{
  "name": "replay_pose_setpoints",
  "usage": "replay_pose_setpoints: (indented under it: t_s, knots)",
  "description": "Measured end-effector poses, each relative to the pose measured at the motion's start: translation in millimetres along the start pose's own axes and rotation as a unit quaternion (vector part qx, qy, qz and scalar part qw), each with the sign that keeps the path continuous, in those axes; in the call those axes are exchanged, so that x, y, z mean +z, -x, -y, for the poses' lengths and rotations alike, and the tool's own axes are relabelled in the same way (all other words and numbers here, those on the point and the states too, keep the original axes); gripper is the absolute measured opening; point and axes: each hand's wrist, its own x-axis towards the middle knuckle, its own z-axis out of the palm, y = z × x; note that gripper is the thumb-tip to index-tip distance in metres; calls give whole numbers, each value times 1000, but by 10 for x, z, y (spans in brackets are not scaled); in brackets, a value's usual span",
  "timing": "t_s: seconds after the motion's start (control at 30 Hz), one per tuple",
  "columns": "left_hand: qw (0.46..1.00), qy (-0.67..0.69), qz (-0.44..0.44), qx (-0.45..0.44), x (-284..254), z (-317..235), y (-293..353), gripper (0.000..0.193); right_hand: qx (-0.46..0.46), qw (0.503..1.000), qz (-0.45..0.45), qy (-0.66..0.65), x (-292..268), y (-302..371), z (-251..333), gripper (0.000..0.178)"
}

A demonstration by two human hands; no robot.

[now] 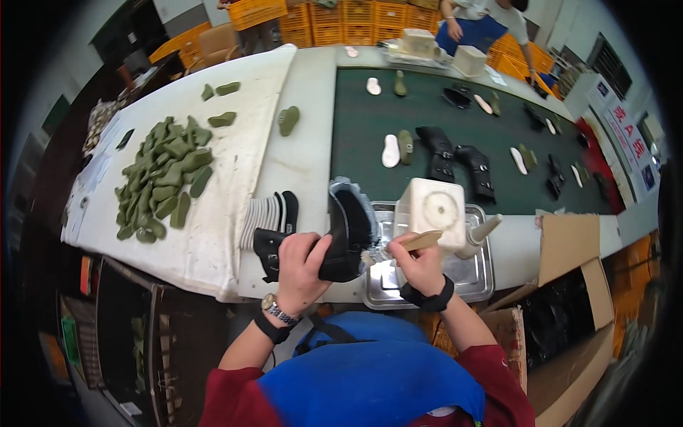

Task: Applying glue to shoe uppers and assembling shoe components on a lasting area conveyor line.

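Note:
A black boot upper (pixel 343 245) with buckled straps and a frayed pale edge around its opening is gripped by my left hand (pixel 302 267), fingers wrapped over its side. In my right hand (pixel 421 272) is a brush (pixel 425 240) with a flat wooden handle, its pale, ragged bristles at the boot upper's frayed edge. Just beyond that hand a whitish plastic container (pixel 420 192) stands on a metal tray (pixel 489 267), with a pale spout-like piece (pixel 486 229) beside it. A stack of striped and black insoles (pixel 263 212) lies behind the boot upper.
A heap of olive-green foot-shaped forms (pixel 167 167) covers the white cloth (pixel 235 153) at left. On the green conveyor belt (pixel 370 188) lie black boots (pixel 435 153), pale insoles (pixel 390 151) and more forms. A cardboard box (pixel 569 249) stands at right; another person (pixel 491 21) works at the far side.

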Motion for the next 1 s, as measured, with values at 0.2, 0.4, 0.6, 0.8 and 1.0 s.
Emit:
replay_pose_setpoints:
  t_s: [0.2,0.4,0.6,0.8,1.0]
  knots:
    - [999,11,24,21,19,66,-114,69,-167,976,-46,130,-62,-27,121,3]
    - [996,45,39,71,98,149,-272,69,-229,955,-58,177,1,196,219,5]
    - [989,83,61,107,238,177,-380,71,-26,986,-158,-49,-74,354,173,7]
    - [971,174,91,137,381,205,-482,74,-13,953,-296,-62,-253,325,50,13]
    - [953,238,147,113,454,341,-634,78,11,928,-370,-39,-551,518,-55,18]
